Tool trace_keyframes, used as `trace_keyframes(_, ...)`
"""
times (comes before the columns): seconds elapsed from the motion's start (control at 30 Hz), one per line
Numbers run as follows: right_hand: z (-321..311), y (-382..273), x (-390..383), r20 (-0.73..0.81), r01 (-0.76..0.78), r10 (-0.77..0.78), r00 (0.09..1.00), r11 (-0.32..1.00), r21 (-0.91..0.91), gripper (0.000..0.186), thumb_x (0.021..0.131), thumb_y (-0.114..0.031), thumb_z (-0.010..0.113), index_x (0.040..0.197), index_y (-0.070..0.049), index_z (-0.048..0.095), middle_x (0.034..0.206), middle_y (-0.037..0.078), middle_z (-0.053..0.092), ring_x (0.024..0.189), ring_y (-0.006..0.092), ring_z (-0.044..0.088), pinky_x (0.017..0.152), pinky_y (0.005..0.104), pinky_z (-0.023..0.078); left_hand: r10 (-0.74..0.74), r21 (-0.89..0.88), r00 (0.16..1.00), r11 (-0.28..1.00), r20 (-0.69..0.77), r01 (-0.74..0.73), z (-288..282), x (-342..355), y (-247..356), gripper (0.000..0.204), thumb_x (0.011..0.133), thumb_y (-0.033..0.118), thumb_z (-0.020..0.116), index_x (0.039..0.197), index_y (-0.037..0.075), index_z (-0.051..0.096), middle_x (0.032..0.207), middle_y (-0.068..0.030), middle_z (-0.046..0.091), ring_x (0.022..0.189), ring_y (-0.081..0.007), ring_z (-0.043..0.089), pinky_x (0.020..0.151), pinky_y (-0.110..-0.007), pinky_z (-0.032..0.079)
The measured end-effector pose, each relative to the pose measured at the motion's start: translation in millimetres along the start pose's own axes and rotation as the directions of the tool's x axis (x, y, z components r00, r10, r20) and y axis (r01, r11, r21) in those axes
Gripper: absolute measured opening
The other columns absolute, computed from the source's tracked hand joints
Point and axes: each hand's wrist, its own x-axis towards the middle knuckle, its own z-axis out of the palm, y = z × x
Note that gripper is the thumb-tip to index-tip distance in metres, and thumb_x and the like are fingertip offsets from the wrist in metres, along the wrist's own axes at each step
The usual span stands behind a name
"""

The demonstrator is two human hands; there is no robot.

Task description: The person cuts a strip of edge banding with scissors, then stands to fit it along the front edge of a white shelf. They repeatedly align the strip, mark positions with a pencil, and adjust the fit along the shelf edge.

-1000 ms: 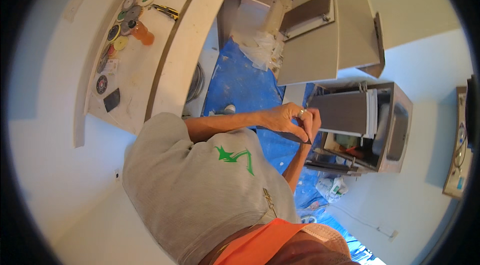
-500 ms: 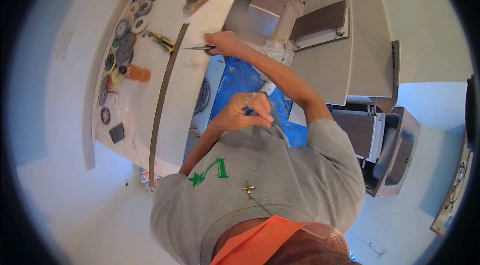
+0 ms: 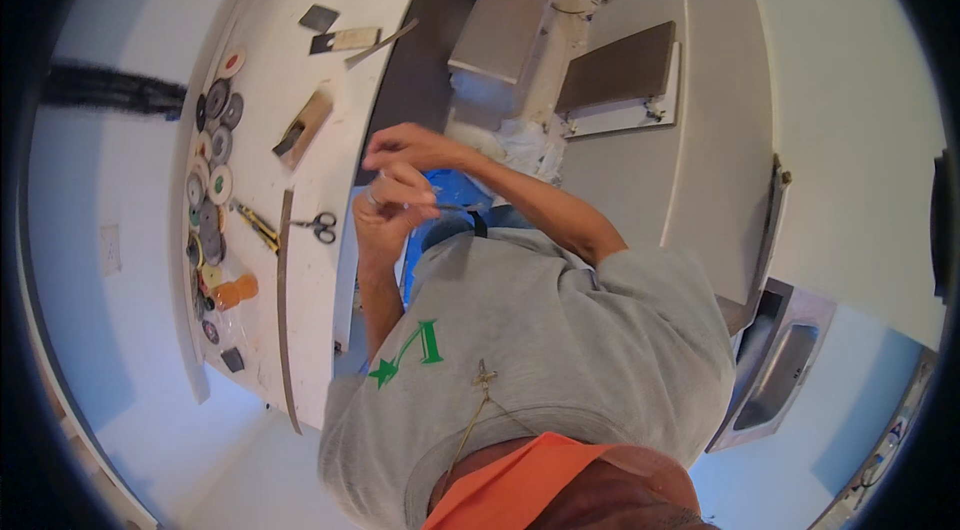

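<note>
My left hand is closed in a pinch in front of my shirt. A thin dark strip reaches right from its fingertips. Just beyond it, my right hand has its fingers curled downward, close to or touching the left; anything in its fingertips is too small to make out. Black-handled scissors lie on the white table to the left of my hands. Their blades point at a long narrow brown strip lying lengthwise on the table. Beside that strip rests a yellow-and-black cutter knife.
A wooden hand plane sits farther up the table. Several sanding discs line its left edge, near an orange bottle. At right, a brown panel lies on a pale board, with a sink below. Blue sheeting covers the floor.
The scissors have left my right hand and now lie on the table. My right hand has drawn back toward my left, and my left has moved up and left to meet it.
</note>
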Motion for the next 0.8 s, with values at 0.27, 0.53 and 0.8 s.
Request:
trace_keyframes(0.27,-177,-120,-175,-0.39,-0.042,-0.082,0.917,0.953,-0.299,0.037,0.095,-0.028,0.071,0.127,-0.009,0.066,0.098,0.003,0.069,0.08,0.0139,0.064,0.072,0.0294,0.051,0.085,-0.008,0.99,0.996,0.116,-0.085,84,167,-49,0.024,0.08,-0.011,0.077,0.098,0.004,0.074,0.094,-0.0077,0.067,0.09,-0.0157,0.062,0.079,-0.028,0.052)
trace_keyframes(0.53,-231,-126,-221,-0.76,-0.246,-0.339,0.554,0.805,-0.539,0.021,0.087,-0.014,0.078,0.106,-0.005,0.075,0.088,0.008,0.066,0.076,0.0205,0.064,0.066,0.0334,0.049,0.147,-0.114,0.829,0.988,0.539,-0.101,193,269,-100,0.025,0.082,-0.008,0.077,0.104,0.003,0.071,0.106,-0.0079,0.065,0.098,-0.0169,0.062,0.087,-0.03,0.051)
trace_keyframes(0.8,-388,-151,-249,-0.87,-0.452,-0.474,0.138,0.751,-0.481,0.012,0.094,-0.006,0.071,0.102,-0.001,0.077,0.088,0.007,0.07,0.078,0.0176,0.062,0.072,0.0318,0.05,-0.154,0.072,0.659,0.986,0.736,0.15,195,383,-259,0.023,0.098,0.014,0.069,0.118,0.003,0.07,0.109,-0.0075,0.07,0.101,-0.0178,0.066,0.09,-0.033,0.052)
